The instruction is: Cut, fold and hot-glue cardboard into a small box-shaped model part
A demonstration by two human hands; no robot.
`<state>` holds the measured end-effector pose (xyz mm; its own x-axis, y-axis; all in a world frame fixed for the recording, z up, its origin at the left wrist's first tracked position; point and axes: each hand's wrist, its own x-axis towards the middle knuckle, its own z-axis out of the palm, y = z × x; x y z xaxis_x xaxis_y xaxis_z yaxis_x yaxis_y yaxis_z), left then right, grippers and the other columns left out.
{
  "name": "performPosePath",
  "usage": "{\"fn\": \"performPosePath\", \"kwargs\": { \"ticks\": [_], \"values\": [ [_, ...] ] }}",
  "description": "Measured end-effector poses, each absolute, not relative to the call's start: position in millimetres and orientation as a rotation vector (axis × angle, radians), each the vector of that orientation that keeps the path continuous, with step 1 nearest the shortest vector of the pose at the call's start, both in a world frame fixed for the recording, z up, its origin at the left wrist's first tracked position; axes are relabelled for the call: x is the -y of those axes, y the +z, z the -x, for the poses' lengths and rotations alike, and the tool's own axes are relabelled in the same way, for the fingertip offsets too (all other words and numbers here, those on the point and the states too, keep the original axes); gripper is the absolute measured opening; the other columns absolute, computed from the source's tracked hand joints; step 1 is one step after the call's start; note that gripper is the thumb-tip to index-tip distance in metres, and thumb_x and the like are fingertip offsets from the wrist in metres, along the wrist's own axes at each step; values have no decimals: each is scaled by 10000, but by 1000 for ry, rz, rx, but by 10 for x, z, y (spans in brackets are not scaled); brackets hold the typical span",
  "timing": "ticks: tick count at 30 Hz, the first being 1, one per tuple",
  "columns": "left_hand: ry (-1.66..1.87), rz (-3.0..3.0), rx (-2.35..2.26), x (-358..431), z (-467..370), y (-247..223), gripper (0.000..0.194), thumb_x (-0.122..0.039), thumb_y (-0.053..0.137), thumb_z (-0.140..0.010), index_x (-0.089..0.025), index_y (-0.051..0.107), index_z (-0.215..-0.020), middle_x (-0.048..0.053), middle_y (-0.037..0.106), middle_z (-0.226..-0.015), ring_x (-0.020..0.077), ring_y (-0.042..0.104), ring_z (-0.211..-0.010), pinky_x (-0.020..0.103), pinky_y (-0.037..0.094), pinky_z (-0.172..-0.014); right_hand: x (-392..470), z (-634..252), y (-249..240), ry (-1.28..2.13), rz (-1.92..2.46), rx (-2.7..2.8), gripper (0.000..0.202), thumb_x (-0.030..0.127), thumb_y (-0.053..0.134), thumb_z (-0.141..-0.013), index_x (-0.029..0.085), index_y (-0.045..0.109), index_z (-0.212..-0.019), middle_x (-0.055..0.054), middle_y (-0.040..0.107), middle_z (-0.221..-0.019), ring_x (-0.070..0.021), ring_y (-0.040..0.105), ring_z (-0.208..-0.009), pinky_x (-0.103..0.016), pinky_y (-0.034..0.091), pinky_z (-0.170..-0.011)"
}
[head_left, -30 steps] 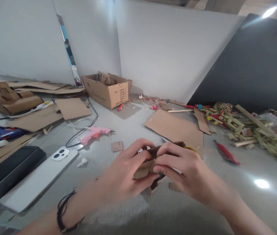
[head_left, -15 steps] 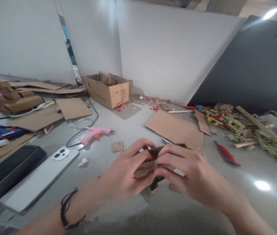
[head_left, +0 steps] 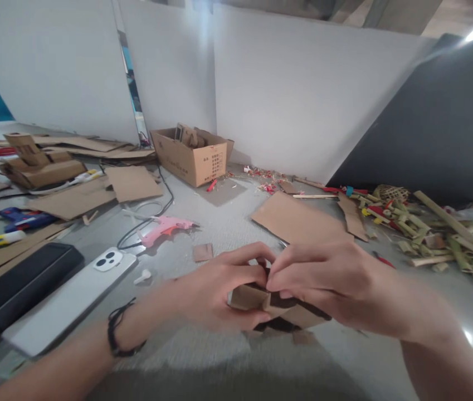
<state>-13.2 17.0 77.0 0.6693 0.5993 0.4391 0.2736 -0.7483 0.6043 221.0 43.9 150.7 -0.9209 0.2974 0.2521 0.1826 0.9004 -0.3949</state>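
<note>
A small folded cardboard piece [head_left: 250, 297] with box-like walls is held between both hands, low in the middle of the head view. My left hand [head_left: 215, 292], with a dark cord bracelet at its wrist, is closed around its left side, thumb below and fingers above. My right hand [head_left: 328, 275] is closed too, its fingertips pinching the piece's upper edge near the left fingertips. Part of the cardboard is hidden behind the fingers. A small cardboard square [head_left: 203, 252] lies on the grey surface just beyond my left hand.
A pink glue gun [head_left: 167, 229], white phone [head_left: 71, 301], black case [head_left: 23, 284] and white earbud [head_left: 142, 277] lie left. Behind stand a cardboard box [head_left: 190, 159] and a cardboard model [head_left: 42, 167]. A flat cardboard sheet [head_left: 298, 217] and cut bamboo pieces [head_left: 466, 253] are to the right.
My right hand has turned over the piece, knuckles higher, and its thumb has come off the front. More of the cardboard's lower right side shows. The view has shifted slightly left.
</note>
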Motion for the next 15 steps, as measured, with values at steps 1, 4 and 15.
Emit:
{"fn": "performPosePath", "kwargs": {
  "ticks": [1, 4, 15],
  "values": [
    [873, -2391, -649, -188, 133, 777, 160, -258, 733, -849, -198, 663, -980, 84, 604, -1182, 187, 662, -961, 316, 572, -874, -433, -2196, 1526, 538, 342, 2782, 205, 120, 566, -995, 225, 725, -1068, -36, 710, -1033, -116, 658, -814, -232, 497, -695],
    [859, -2394, -606, -217, 128, 794, 152, -216, 724, -854, -199, 669, -994, 74, 608, -1171, 178, 668, -967, 312, 566, -936, -417, -2162, 1552, 570, 352, 2828, 232, 69, 568, -968, 221, 726, -1044, -24, 704, -1001, -114, 639, -799, -228, 475, -662],
    [873, -2386, -548, -216, 109, 839, 141, -131, 703, -843, -188, 666, -966, 59, 609, -1235, 172, 676, -1046, 259, 547, -982, -389, -2223, 1343, 640, 439, 2788, 232, 80, 560, -951, 243, 721, -986, -19, 681, -998, -111, 622, -762, -225, 465, -631]
  ]
}}
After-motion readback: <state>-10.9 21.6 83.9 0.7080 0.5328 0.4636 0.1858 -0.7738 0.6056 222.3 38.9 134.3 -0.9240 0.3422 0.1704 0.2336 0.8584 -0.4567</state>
